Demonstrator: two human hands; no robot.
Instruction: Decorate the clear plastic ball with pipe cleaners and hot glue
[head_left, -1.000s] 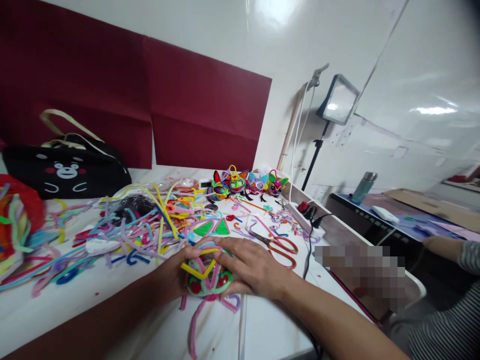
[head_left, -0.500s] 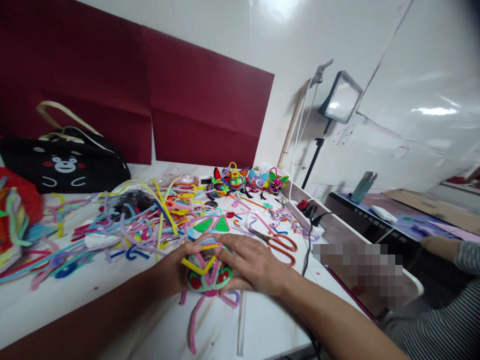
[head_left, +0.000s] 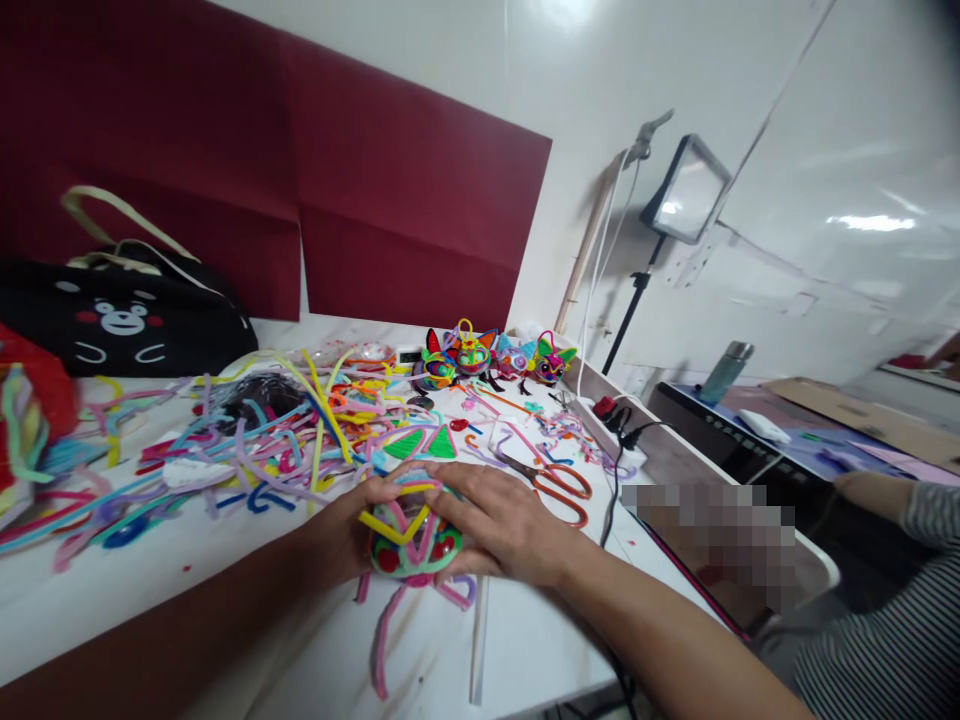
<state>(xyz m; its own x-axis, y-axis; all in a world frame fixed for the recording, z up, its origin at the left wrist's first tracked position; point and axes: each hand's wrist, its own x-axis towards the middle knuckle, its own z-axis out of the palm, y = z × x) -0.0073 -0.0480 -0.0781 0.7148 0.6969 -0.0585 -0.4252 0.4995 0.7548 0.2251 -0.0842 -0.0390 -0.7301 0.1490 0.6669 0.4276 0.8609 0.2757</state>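
Between my two hands is a round pipe-cleaner ornament (head_left: 414,545), with pink, green and red pieces and a bent yellow strip across its front. My left hand (head_left: 358,530) grips its left side, the fingers partly hidden behind it. From the right, my right hand (head_left: 501,518) curls over its top and side. Loose on the tabletop just in front lies a curved pink pipe cleaner (head_left: 382,650). Two green triangles (head_left: 421,442) rest behind the ornament. Orange-handled scissors (head_left: 551,485) lie to the right of my right hand.
A heap of pipe cleaners (head_left: 285,440) spreads over the left of the table. Several finished ornaments (head_left: 474,352) stand at the back. A black bag (head_left: 150,325) sits far left. Black cables (head_left: 616,480) run down the right edge, and a person in a striped sleeve (head_left: 934,515) is at the right.
The camera view has shifted slightly. Both hands keep the same hold on the ornament, with no other clear movement.
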